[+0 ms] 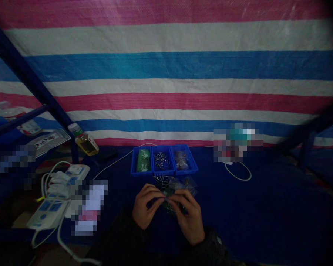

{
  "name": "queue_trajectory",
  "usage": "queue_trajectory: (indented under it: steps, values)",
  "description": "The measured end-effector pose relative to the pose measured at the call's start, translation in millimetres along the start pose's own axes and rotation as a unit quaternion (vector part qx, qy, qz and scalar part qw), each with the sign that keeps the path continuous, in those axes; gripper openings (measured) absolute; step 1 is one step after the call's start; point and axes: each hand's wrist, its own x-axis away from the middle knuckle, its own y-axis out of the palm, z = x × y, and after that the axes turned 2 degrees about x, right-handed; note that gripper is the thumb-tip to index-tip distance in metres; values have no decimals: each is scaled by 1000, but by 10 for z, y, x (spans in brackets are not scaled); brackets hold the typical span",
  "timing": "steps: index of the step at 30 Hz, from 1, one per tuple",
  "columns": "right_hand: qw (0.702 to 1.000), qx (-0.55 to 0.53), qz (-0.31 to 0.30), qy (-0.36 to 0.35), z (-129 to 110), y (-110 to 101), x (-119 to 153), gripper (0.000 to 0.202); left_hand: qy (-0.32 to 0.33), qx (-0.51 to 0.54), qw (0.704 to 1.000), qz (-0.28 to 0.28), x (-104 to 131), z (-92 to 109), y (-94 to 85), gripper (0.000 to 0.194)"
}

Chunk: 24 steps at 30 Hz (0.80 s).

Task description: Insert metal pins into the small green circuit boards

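My left hand (146, 207) and my right hand (189, 214) meet over the dark blue surface, thumbs and forefingers pinched close together. Whatever sits between the fingertips is too small to make out. Just behind and below the fingers lies a dark green item (169, 207), partly hidden by them. Loose metal pins (163, 181) and clear plastic bags (190, 184) are spread beyond my fingertips. Three joined blue trays (163, 173) stand past them: green packets (143, 159) at left, metal pins (161, 160) in the middle, small clear bags (181, 161) at right.
At left are a white power strip (48, 214) with plugs and cables, a bottle of yellow liquid (86, 142) and a blurred-out flat item (91, 208). A white cable loop (240, 178) lies at right. Blue metal bars (36, 77) and striped sheeting (183, 66) surround the surface.
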Motion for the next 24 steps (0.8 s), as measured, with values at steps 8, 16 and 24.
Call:
queue_trajectory:
  steps: [8,16,24]
  values:
    - [999,-17,-25,18,-3,19,4,13,-2,-19,1000,16,5,32,-6,12]
    - [999,-19,-24,17,-8,31,-14,14,-15,-5,1000,17,5,31,-5,10]
    - [998,-13,-44,30,-3,47,4,13,-62,-11,996,65,77,-8,44,8]
